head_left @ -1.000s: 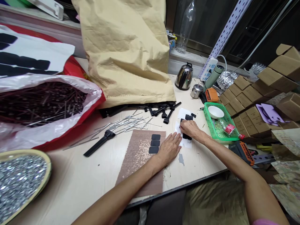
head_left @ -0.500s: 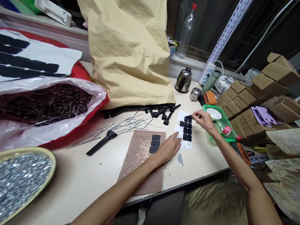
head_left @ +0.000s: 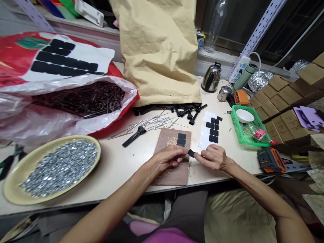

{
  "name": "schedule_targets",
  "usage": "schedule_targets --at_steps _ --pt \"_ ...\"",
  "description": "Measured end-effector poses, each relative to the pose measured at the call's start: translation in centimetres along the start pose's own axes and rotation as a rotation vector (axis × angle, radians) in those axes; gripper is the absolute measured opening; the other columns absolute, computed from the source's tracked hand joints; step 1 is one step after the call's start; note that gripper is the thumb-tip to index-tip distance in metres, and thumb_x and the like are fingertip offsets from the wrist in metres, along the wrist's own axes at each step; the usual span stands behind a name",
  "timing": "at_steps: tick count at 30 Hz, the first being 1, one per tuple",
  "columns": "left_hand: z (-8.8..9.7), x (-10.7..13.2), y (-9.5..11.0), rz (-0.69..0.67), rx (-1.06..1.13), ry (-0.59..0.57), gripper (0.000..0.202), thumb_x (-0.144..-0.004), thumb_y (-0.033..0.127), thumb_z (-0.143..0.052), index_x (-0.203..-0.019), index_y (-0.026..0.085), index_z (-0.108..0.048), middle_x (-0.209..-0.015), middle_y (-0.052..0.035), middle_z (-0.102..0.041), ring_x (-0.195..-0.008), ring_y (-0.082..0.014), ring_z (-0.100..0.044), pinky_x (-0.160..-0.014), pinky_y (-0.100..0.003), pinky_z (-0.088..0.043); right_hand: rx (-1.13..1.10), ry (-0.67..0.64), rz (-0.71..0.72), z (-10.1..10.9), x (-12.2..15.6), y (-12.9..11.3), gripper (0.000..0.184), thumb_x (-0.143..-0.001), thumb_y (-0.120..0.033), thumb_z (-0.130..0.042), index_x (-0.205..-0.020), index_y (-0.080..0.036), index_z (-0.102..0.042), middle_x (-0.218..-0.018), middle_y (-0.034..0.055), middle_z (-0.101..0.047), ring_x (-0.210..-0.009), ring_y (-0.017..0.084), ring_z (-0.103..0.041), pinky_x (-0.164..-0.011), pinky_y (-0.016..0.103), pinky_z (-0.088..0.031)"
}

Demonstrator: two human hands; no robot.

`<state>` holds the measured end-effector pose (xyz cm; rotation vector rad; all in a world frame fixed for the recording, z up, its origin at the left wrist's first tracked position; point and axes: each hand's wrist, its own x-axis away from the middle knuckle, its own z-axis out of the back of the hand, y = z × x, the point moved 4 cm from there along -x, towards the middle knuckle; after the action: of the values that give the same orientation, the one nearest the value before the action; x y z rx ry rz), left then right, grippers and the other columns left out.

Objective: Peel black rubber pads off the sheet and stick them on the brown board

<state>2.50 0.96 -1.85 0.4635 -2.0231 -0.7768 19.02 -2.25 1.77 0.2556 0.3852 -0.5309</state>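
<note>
Since a moment ago, my left hand and right hand have come together, each clamped on an end of one small black rounded pad above the right edge of the pale-speckled brown rectangular board. Beyond, on the pale wood-grained counter, lie a white paper sheet and thin silvery metal rods.

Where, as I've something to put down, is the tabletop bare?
Bare tabletop shows between the bowl and brown board and, more narrowly, between the white sheet and green basket, bar stray specks. Crowded: behind the board, with rods and black parts, and at its right edge, where the left hand and right hand hold a black pad.
</note>
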Motion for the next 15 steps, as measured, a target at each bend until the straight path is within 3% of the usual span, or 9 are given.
schedule_targets --at_steps 3,7,12,15 --pt "0.9 1.1 -0.7 -0.101 -0.107 0.204 0.014 -0.055 0.023 -0.067 -0.053 0.017 -0.055 -0.040 0.0078 -0.041 -0.036 -0.0035 -0.027 -0.036 -0.018 -0.015 -0.162 -0.126 -0.054 -1.6 -0.2 -1.3 0.028 -0.095 -0.021 -0.043 -0.093 -0.032 -0.068 -0.067 -0.0006 -0.059 -0.052 0.010 -0.047 -0.047 0.027 -0.034" --pt "1.9 2.0 -1.4 -0.320 -0.225 0.505 0.005 -0.051 0.018 -0.060 -0.049 0.016 -0.056 -0.045 0.0054 -0.050 -0.042 -0.0054 -0.038 -0.042 -0.017 -0.026 -0.277 -0.090 -0.103 -2.9 -0.9 -1.8 0.025 -0.095 -0.022 -0.044 -0.093 -0.030 -0.067 -0.068 -0.0005 -0.059 -0.053 0.010 -0.047 -0.049 0.027 -0.035" --pt "2.0 2.2 -2.7 -0.339 -0.178 0.651 0.003 -0.054 0.022 -0.053 -0.052 0.020 -0.053 -0.038 0.0093 -0.041 -0.033 -0.0059 -0.030 -0.036 -0.019 -0.020 -0.208 -0.172 -0.084 -4.3 -1.7 -1.9 0.034 -0.097 -0.018 -0.036 -0.094 -0.025 -0.068 -0.071 0.0019 -0.063 -0.057 0.010 -0.051 -0.052 0.024 -0.038" --pt "2.2 2.4 -3.0 -0.330 -0.060 0.681 0.003 -0.054 0.022 -0.053 -0.053 0.021 -0.050 -0.032 0.0106 -0.036 -0.029 -0.0059 -0.027 -0.034 -0.020 -0.016 -0.286 -0.101 -0.143 -3.9 -2.0 -2.0 0.034 -0.100 -0.023 -0.033 -0.100 -0.022 -0.068 -0.085 0.0054 -0.067 -0.072 0.012 -0.059 -0.062 0.025 -0.047"
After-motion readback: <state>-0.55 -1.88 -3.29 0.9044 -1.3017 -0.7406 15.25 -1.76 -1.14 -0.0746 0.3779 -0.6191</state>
